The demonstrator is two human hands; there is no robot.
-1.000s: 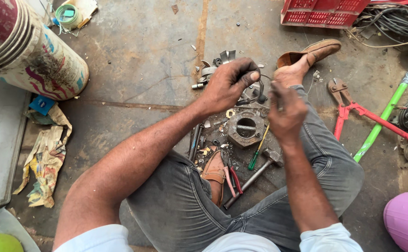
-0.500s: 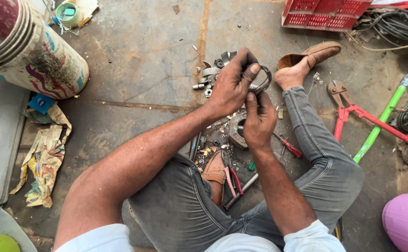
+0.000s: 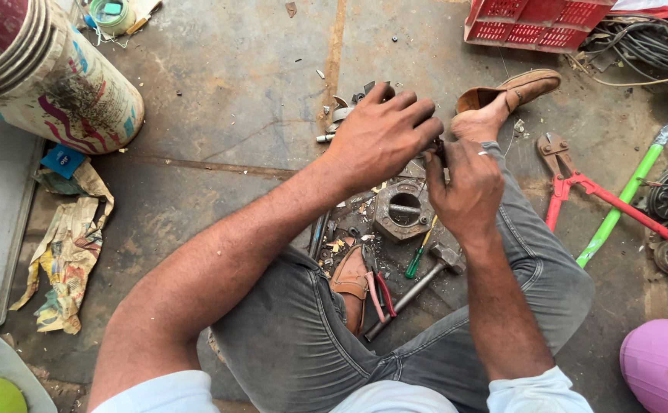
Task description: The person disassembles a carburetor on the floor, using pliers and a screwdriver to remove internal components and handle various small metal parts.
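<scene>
I sit on a concrete floor with my legs folded. My left hand and my right hand meet above a heap of metal parts, both pinching a small dark metal part that is mostly hidden between the fingers. Below the hands lies a hexagonal metal housing with a round hole. Beside it are a green-handled screwdriver, a hammer and red-handled pliers.
A red and green bolt cutter lies at the right. A red plastic crate stands at the top, cables beside it. A large painted drum lies at the upper left, crumpled paper below it. A pink round object sits at the lower right.
My right hand has come down from beside the left and now meets it lower, over the housing. The ring-shaped part seen in the left hand earlier is now hidden by the fingers.
</scene>
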